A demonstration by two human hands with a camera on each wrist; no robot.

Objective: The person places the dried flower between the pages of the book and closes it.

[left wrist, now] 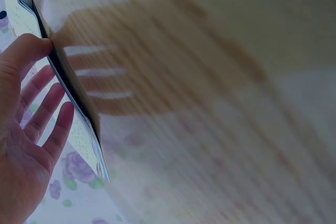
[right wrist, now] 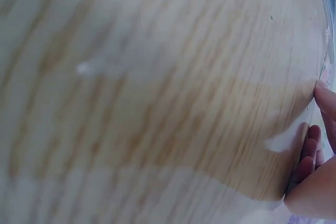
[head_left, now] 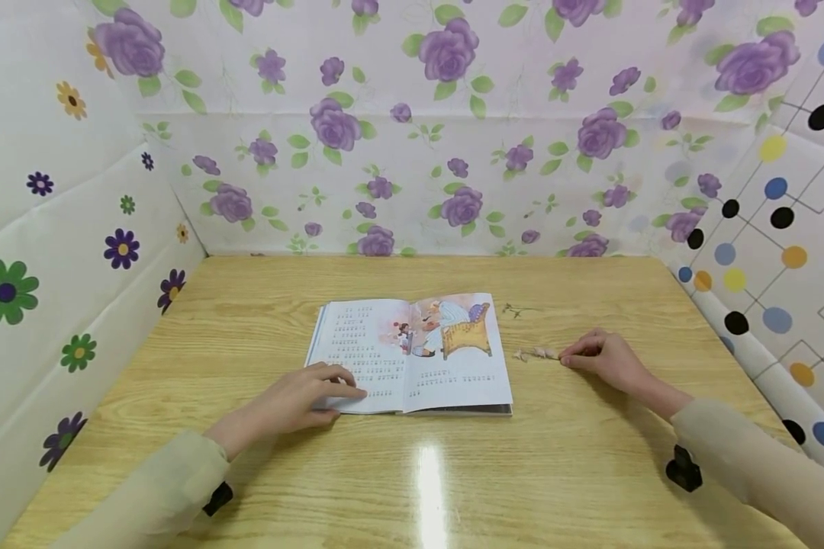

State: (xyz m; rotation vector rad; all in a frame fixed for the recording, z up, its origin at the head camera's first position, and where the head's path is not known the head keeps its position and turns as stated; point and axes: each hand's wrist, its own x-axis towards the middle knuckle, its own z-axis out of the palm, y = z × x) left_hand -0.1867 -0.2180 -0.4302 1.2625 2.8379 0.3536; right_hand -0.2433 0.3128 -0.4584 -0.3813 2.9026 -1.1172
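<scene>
An open picture book [head_left: 453, 386] lies on the table, print on its left page and a coloured drawing on its right. My left hand [head_left: 309, 393] rests on the lower left page, fingers loosely bent over the print. In the left wrist view, the thumb of that left hand [left wrist: 23, 114] is at the book's edge [left wrist: 73, 95]. To the right of the book, my right hand [head_left: 607, 358] pinches the end of a small pale dried-flower sprig [head_left: 542, 353] low over the table. The right wrist view shows the right hand [right wrist: 320, 156] at its right edge; the sprig is barely visible there.
A second thin sprig [head_left: 515, 309] lies beyond the first, near the book's upper right corner. The wood-grain table [head_left: 357, 488] reflects light at its front. Patterned sheets, such as the flowered back one [head_left: 398, 152], enclose it on three sides.
</scene>
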